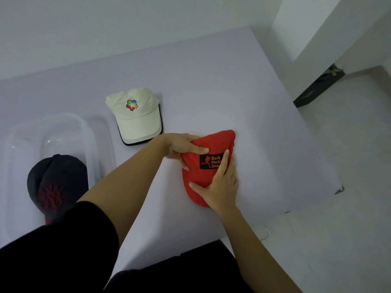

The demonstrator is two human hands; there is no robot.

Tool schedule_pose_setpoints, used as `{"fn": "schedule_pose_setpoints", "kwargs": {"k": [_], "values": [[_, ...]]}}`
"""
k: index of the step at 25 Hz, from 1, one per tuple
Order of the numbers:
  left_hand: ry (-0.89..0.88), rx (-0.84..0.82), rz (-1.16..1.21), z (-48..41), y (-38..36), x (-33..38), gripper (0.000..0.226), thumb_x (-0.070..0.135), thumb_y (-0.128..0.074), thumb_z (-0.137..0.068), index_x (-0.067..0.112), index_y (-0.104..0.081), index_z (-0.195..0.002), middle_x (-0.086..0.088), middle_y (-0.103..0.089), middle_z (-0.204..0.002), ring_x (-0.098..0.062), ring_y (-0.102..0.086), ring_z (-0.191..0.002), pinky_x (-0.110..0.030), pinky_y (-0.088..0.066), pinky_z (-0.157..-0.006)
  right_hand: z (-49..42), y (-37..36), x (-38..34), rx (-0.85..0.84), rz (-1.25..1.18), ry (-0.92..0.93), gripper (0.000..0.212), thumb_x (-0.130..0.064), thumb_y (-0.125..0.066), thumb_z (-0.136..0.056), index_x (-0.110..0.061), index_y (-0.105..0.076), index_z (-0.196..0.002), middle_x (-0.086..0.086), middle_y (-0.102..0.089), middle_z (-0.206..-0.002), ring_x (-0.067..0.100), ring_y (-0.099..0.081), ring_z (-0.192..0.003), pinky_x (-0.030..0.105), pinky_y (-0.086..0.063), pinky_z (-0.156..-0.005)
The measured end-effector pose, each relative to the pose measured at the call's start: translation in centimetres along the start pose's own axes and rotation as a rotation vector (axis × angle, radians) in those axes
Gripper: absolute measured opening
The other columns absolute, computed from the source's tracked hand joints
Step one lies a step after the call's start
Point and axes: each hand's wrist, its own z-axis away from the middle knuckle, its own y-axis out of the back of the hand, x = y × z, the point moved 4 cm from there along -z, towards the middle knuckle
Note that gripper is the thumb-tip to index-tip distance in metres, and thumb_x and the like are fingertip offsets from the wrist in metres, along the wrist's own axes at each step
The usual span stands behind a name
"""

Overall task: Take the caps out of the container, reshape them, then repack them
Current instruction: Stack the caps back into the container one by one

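A red cap (198,176) with a black logo patch lies on the lilac surface (211,81), right of centre. My left hand (183,146) grips its left edge, thumb laid across the top and fingers curled under the fabric. My right hand (220,185) presses flat on the cap's front and brim with straight, spread fingers. A cream cap (137,121) with a coloured logo lies further back, on top of what looks like a dark-edged brim. A dark cap (57,178) with a red pattern sits in the clear plastic container (99,132) at the left.
The lilac surface ends in an edge at the right and near side, with pale floor (338,229) beyond. A dark object (317,87) sits on the floor at the far right by a white wall. My black sleeve fills the lower left.
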Motion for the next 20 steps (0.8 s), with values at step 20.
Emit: {"fn": "schedule_pose_setpoints", "kwargs": {"k": [20], "values": [[-0.306, 0.514, -0.038, 35.2, 25.6, -16.7, 0.065, 0.058, -0.083, -0.045, 0.034, -0.066, -0.104, 0.003, -0.074, -0.101, -0.015, -0.072, -0.089, -0.034, -0.06, -0.066, 11.4, -14.5, -28.8, -0.178, -0.33, 0.442, 0.103, -0.047, -0.074, -0.072, -0.011, -0.011, -0.145, 0.008, -0.021, -0.146, 0.02, -0.026, -0.136, 0.04, -0.032, -0.112]]}}
